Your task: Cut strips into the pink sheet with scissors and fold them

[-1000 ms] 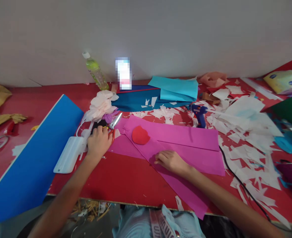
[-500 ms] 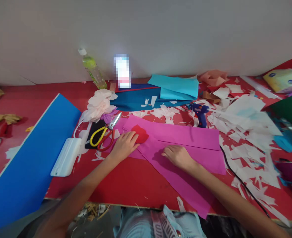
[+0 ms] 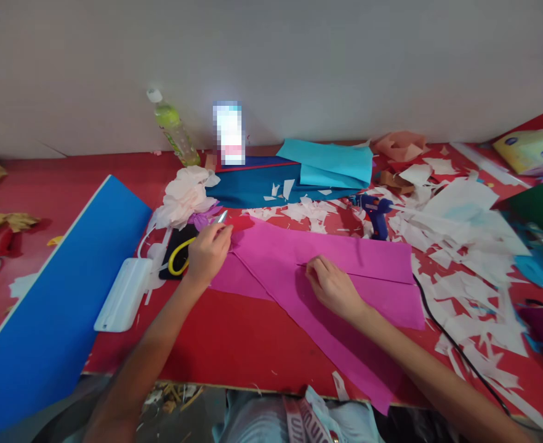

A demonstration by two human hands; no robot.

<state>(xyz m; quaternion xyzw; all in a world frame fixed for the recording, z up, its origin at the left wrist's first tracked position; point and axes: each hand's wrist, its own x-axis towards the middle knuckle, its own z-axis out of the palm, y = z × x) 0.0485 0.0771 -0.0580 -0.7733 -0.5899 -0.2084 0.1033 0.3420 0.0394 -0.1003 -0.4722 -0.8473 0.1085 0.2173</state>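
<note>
My left hand (image 3: 208,253) is curled over the scissors (image 3: 193,246) near the left edge of the pink paper (image 3: 327,271), but I cannot tell if the fingers are closed on them. My right hand (image 3: 333,286) lies open and flat on the pink paper, in the middle of the red worktop (image 3: 234,338). I think it is best to keep that hand pressing down so the paper does not slide, and keep the sharp tip pointing away from it

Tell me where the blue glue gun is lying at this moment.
In the head view, the blue glue gun lies right of centre on the red table, among white paper scraps, just beyond the far edge of the pink paper sheet.
</note>
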